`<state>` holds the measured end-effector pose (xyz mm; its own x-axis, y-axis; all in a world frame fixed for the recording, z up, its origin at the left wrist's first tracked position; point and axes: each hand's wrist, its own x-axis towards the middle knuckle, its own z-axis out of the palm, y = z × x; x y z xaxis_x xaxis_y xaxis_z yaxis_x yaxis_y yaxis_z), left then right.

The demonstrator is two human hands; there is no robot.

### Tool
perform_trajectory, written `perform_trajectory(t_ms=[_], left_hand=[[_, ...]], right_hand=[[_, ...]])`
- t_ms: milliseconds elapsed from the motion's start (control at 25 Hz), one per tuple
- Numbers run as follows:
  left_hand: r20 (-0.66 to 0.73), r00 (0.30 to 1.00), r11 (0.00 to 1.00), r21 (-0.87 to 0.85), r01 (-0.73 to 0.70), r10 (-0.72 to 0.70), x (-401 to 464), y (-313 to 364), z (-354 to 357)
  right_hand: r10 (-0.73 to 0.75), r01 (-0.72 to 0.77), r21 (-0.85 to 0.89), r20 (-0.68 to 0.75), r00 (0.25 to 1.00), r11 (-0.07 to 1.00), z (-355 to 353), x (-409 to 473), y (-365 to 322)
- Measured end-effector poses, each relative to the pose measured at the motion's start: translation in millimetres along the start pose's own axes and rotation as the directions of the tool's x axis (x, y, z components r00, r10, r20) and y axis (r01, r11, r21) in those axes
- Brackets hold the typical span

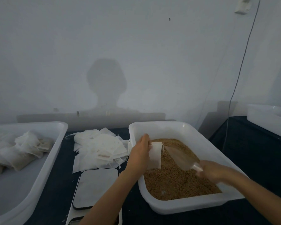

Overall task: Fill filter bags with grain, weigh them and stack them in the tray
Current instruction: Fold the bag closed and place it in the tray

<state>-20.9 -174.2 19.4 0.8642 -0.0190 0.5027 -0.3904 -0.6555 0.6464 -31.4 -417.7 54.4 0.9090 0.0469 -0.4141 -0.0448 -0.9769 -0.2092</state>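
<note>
Currently the left hand [140, 151] pinches a filter bag [155, 157] over the grain [177, 181], its mouth meeting the clear scoop [180, 157] gripped by the right hand [212, 171].

Three white tubs [182, 127] stood about, one [177, 179] holding grain. There was one scale [96, 187], one clear scoop [182, 157], one heap of empty bags [99, 146], and two hands [139, 154].

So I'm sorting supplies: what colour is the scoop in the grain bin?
Clear, see-through plastic scoop, gripped by the right hand; the head view shows it.
</note>
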Motion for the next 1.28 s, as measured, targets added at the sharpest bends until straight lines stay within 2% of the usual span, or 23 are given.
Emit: perform_trajectory(t_ms=[80, 160, 360, 400, 480, 520, 560, 600, 640, 680, 720, 800, 880, 1000, 1120, 1200, 1280], left_hand=[[-0.067, 0.996, 0.977, -0.208, 0.042, -0.057, -2, 5, -11], [-0.134, 0.989, 0.939, -0.343, 0.021, -0.07, -2, 10, -29], [-0.159, 0.987, 0.929, -0.368, -0.041, -0.02, -4, 16, -90], [-0.16, 0.987, 0.932, -0.36, -0.052, -0.007, -7, 15, -102], [-0.144, 0.989, 0.936, -0.344, -0.072, 0.024, -16, 11, -121], [-0.125, 0.992, 0.936, -0.344, -0.078, 0.037, -22, 8, -129], [-0.106, 0.993, 0.934, -0.347, -0.081, 0.047, -28, 4, -136], [-0.09, 0.994, 0.932, -0.353, -0.082, 0.053, -34, 1, -141], [-0.085, 0.995, 0.93, -0.359, -0.082, 0.055, -40, -4, -145], [-0.088, 0.995, 0.927, -0.365, -0.08, 0.051, -46, -8, -149], [-0.091, 0.995, 0.924, -0.374, -0.074, 0.043, -51, -13, -151], [-0.102, 0.994, 0.919, -0.39, -0.066, 0.028, -61, -24, -154], [-0.13, 0.991, 0.913, -0.404, -0.052, -0.001, -70, -36, -155], [-0.172, 0.975, 0.897, -0.439, 0.049, -0.138, -83, -59, -149], [-0.082, 0.943, 0.882, -0.389, 0.268, -0.322, -96, -82, -136], [-0.065, 0.926, 0.895, -0.289, 0.339, -0.372, -104, -95, -127], [-0.108, 0.916, 0.904, -0.238, 0.354, -0.387, -106, -103, -123]], right_hand=[[0.008, -0.018, -0.128, -0.078, 0.997, 0.992, 21, 15, -7], [0.045, -0.067, -0.192, -0.118, 0.992, 0.979, 36, 28, -10], [0.135, -0.144, -0.337, -0.051, 0.99, 0.93, 43, 29, -19], [0.13, -0.151, -0.366, -0.083, 0.988, 0.918, 41, 23, -25], [0.011, -0.092, -0.281, -0.277, 0.961, 0.955, 32, 8, -45], [-0.101, 0.053, -0.131, -0.392, 0.914, 0.99, 27, 1, -59], [-0.202, 0.279, 0.103, -0.466, 0.862, 0.955, 24, -10, -78], [-0.286, 0.487, 0.391, -0.47, 0.835, 0.781, 23, -25, -100], [-0.396, 0.578, 0.628, -0.422, 0.815, 0.52, 25, -39, -123], [-0.49, 0.559, 0.76, -0.368, 0.79, 0.332, 30, -50, -144], [-0.538, 0.515, 0.817, -0.322, 0.779, 0.258, 37, -54, -162], [-0.535, 0.529, 0.805, -0.332, 0.777, 0.269, 58, -54, -195], [-0.453, 0.555, 0.781, -0.4, 0.797, 0.286, 75, -47, -217], [-0.408, 0.584, 0.767, -0.46, 0.789, 0.265, 91, -33, -230], [-0.387, 0.638, 0.68, -0.513, 0.766, 0.361, 105, -15, -233], [-0.386, 0.659, 0.616, -0.534, 0.752, 0.431, 113, -6, -237], [-0.398, 0.676, 0.552, -0.548, 0.736, 0.489, 121, 2, -240]])
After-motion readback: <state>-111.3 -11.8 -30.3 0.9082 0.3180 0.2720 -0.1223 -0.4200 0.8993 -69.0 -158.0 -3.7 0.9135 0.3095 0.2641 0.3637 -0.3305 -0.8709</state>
